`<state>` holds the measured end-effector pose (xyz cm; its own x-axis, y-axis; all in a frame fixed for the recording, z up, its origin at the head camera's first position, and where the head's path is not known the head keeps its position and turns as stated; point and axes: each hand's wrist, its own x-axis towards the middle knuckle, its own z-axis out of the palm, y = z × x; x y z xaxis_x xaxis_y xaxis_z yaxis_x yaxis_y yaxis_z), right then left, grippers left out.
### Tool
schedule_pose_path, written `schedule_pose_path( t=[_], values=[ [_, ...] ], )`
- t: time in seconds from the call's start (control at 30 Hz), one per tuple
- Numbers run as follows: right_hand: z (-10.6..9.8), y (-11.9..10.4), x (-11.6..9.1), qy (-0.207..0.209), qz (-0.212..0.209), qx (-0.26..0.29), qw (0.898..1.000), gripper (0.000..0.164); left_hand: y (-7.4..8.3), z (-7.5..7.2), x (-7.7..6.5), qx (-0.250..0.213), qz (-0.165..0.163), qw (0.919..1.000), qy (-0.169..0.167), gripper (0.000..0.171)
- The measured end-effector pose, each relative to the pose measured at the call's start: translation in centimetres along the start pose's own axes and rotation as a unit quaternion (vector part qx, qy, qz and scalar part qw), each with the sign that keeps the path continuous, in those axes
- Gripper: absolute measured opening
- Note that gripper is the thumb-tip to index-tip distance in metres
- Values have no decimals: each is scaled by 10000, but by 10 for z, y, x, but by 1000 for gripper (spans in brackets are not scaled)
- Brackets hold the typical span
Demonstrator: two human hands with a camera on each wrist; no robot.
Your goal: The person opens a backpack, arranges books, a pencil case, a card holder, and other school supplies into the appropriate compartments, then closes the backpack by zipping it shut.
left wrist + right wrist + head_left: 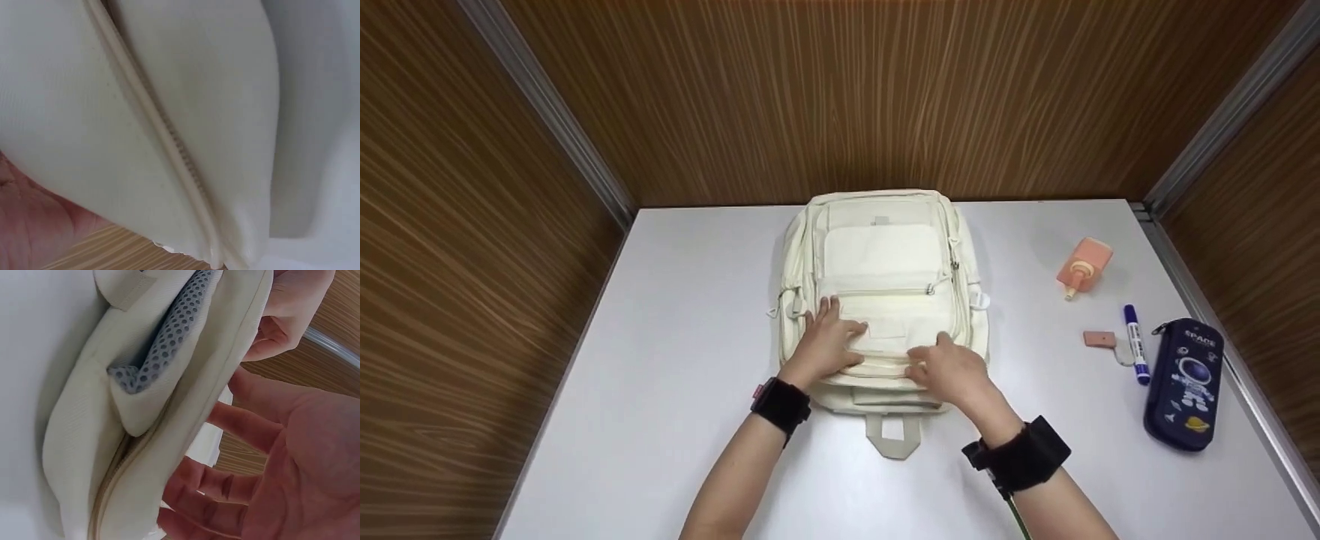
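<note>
A cream backpack lies flat on the white table, its carry loop pointing toward me. My left hand rests on the bag's near left part with fingers spread. Just right of it, my right hand lies on the near edge with relaxed fingers. In the right wrist view the right hand's open palm faces the bag's edge, where grey mesh padding shows, and the left hand's fingers touch the bag above. The left wrist view shows bag fabric with a closed zipper over the left palm.
To the right on the table lie an orange bottle, a small pink eraser, a blue marker and a navy space-print pencil case. Wood-grain walls enclose the table on three sides.
</note>
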<state>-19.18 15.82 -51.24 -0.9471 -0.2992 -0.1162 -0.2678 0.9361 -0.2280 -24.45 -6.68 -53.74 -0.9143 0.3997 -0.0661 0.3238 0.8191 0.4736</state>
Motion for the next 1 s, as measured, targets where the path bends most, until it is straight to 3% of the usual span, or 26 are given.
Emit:
schedule_pose_path(
  t=[0.13,0.2,0.3,0.37,0.43,0.5,0.6,0.77,1.0],
  values=[
    [4,-5,17,592,-330,-23,9977,34,-6,-6,3,-356,104,9993,-91,55],
    [9,-6,26,620,-479,21,9969,42,-13,-10,3,-794,131,9968,29,53],
    [18,-8,36,264,-509,100,9983,54,-29,-17,5,-1533,-7,9856,718,42],
    [22,-9,41,64,-464,61,9989,56,-41,-20,7,-1898,-274,9716,1387,35],
    [25,-10,44,21,-427,-17,9991,57,-55,-22,10,-2018,-642,9581,1930,34],
    [26,-9,47,78,-417,-74,9991,56,-67,-24,12,-2053,-1039,9496,2128,39],
    [24,-7,50,134,-374,-77,9992,56,-83,-26,18,-1986,-1370,9518,1895,46],
    [24,-3,54,46,-396,-53,9992,56,-98,-23,25,-1919,-1347,9627,1347,50],
    [25,-1,57,106,-351,-47,9993,56,-109,-18,31,-2010,-1459,9600,1292,51]
  ],
)
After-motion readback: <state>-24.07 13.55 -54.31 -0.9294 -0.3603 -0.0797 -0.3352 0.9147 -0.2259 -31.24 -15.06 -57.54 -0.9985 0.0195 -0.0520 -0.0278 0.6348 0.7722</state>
